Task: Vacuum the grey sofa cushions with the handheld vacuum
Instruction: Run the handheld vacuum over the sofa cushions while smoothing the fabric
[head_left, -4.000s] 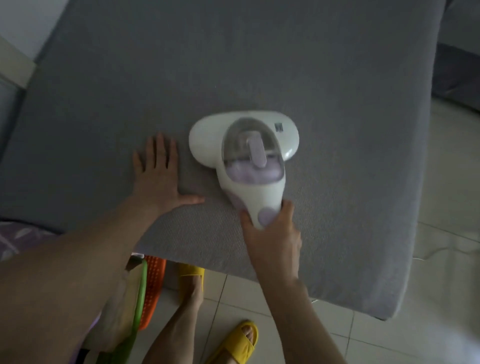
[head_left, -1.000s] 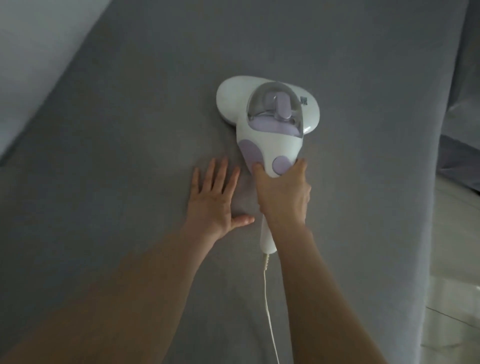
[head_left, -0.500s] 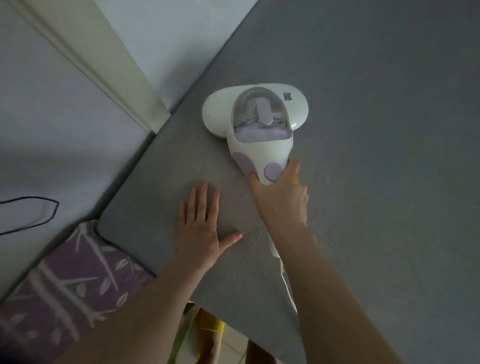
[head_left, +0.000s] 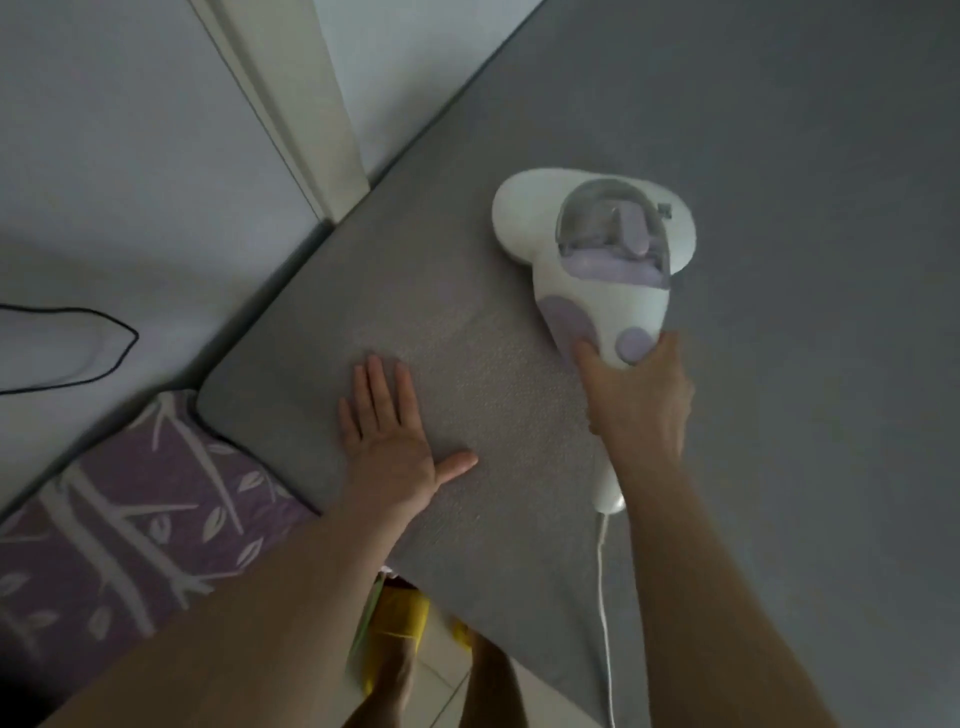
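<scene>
A white and lilac handheld vacuum (head_left: 597, 249) lies flat on the grey sofa cushion (head_left: 779, 364), its wide head pointing away from me. My right hand (head_left: 636, 400) grips the vacuum's handle just behind the lilac button. My left hand (head_left: 389, 441) presses flat on the cushion, fingers straight and thumb out, to the left of the vacuum and apart from it. A white cord (head_left: 605, 597) trails from the handle's end back over the cushion's near edge.
A purple pillow with a white leaf pattern (head_left: 130, 530) lies against the cushion's left corner. White wall panels (head_left: 130, 156) and a cream door frame (head_left: 301, 104) stand at the left. Below the cushion edge are my legs, yellow slippers (head_left: 400, 618) and floor tiles.
The vacuum and my right hand have shifted right along the cushion, away from the left edge. My left hand stays flat near the cushion's corner. The view has swung left since one second ago.
</scene>
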